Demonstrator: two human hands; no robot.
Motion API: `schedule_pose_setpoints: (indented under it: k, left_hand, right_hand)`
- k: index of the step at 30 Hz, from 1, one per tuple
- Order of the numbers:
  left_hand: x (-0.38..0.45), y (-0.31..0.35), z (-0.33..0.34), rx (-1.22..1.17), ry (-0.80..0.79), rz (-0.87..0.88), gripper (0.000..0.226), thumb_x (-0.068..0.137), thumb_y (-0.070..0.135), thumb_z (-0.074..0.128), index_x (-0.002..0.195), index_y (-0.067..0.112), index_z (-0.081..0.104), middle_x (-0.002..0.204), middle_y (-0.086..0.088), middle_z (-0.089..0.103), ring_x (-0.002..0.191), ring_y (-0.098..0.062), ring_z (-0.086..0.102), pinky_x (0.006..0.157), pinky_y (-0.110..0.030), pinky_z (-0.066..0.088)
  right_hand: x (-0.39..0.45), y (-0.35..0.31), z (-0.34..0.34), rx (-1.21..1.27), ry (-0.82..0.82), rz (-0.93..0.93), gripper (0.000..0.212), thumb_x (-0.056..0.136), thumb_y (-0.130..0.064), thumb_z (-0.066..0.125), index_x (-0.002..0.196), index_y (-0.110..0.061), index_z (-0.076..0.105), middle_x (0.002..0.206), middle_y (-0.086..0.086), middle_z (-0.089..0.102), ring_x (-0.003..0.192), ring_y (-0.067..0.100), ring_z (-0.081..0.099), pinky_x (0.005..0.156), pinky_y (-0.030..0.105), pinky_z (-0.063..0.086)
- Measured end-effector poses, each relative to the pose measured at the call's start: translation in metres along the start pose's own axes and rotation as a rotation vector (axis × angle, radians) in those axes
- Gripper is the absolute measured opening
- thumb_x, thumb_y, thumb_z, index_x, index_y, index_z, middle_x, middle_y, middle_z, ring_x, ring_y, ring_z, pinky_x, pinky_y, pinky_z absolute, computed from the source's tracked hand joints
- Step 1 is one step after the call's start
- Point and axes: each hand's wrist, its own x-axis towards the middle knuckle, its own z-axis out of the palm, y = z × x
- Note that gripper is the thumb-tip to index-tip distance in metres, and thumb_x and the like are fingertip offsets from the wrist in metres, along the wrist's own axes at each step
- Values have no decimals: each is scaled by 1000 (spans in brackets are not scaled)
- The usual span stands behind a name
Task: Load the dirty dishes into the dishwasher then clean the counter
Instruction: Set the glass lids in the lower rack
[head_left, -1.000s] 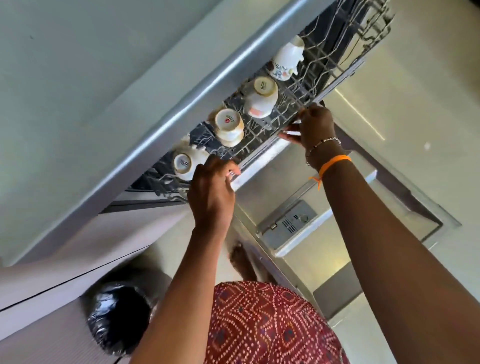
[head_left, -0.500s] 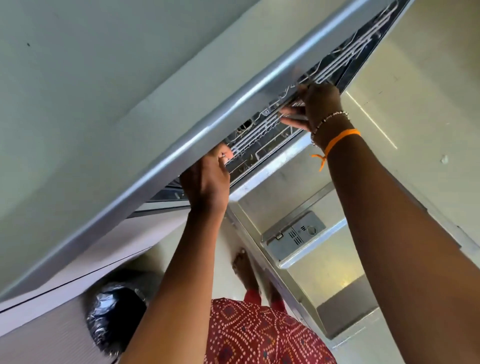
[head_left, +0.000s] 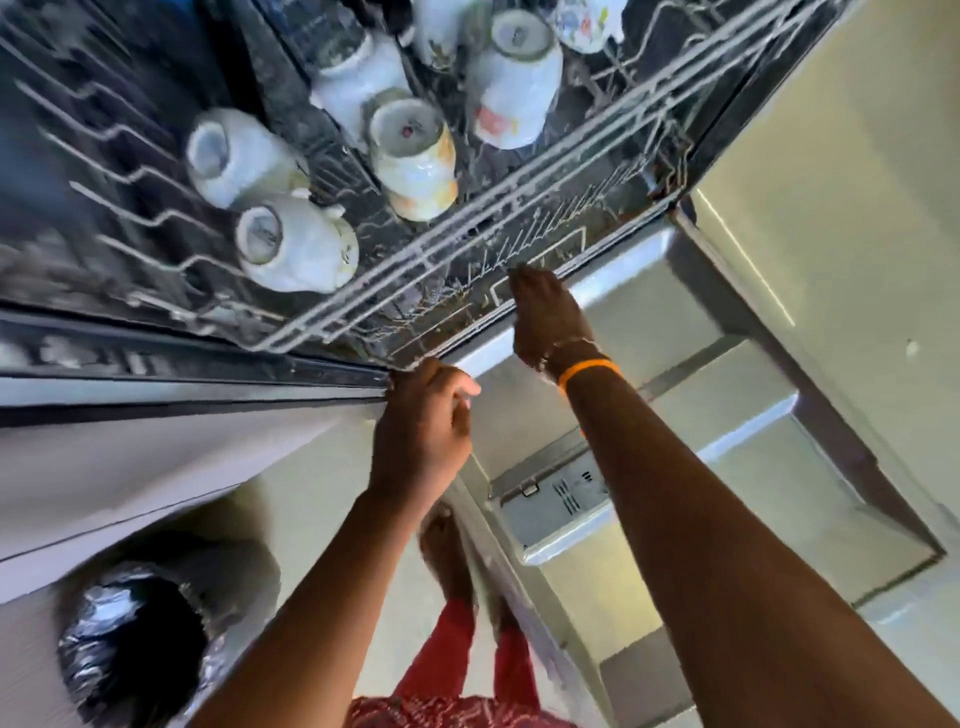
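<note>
Blurred view down into an open dishwasher. Its wire upper rack (head_left: 519, 197) holds several upturned white mugs (head_left: 410, 156); the farthest are cut off by the frame. At the rack's near edge, the left hand (head_left: 423, 426) is loosely curled, holding nothing. The right hand (head_left: 545, 317) reaches the front wire; its grip is hard to make out. Below the rack lies the open door (head_left: 727, 467).

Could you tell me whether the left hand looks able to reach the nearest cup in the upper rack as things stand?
Probably yes: the left hand is empty at the rack's front edge, and the nearest cup sits uncovered just beyond.
</note>
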Motion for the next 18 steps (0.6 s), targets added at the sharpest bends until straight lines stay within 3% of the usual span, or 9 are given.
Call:
schedule_pose_setpoints:
  k: [3, 6, 10, 13, 16, 18]
  left_hand:
    - [7, -10, 11, -37, -112, 6, 27, 75, -4, 56, 91, 15, 66, 94, -4, 59, 87, -24, 59, 75, -32, 47]
    - [17, -16, 24, -41, -139, -3, 38, 67, -4, 47, 94, 13, 67, 97, -8, 61, 92, -28, 59, 84, -36, 47]
    - [15, -8, 49, -14, -236, -118, 42, 76, 0, 55, 118, 9, 58, 121, -13, 54, 113, -29, 49, 96, -29, 34]
    - [0, 3, 65, -44, -267, -169, 48, 82, 8, 59, 129, 12, 47, 132, -11, 44, 123, -26, 40, 101, -30, 30]
    - [-21, 8, 83, -23, -318, -149, 50, 83, 10, 60, 130, 13, 46, 134, -11, 44, 125, -28, 40, 104, -34, 31]
    - [-37, 10, 95, 4, -415, -148, 52, 84, 11, 60, 133, 14, 45, 136, -12, 43, 127, -30, 39, 106, -34, 31]
  right_hand:
    - [21, 2, 5, -245, -113, -36, 62, 91, -11, 35, 148, -12, 11, 157, 2, 6, 145, 29, -1, 115, 51, 3]
    - [30, 6, 10, -329, -70, -84, 54, 93, -15, 35, 146, -14, 22, 154, 5, 19, 143, 28, 10, 114, 53, 6]
    - [23, 3, 12, -273, -9, -18, 46, 95, -35, 40, 135, -13, 42, 142, 9, 41, 137, 29, 24, 115, 48, 9]
    - [-15, 23, 24, -240, 15, -1, 39, 93, -31, 43, 124, -10, 55, 133, 11, 52, 133, 32, 31, 112, 42, 17]
    - [-69, 51, 41, -257, 136, 25, 28, 78, -25, 52, 86, -5, 69, 90, 14, 69, 105, 36, 55, 99, 38, 33]
    - [-104, 62, 46, -267, 148, 94, 24, 68, -26, 54, 64, -7, 67, 66, 11, 67, 85, 34, 61, 89, 36, 28]
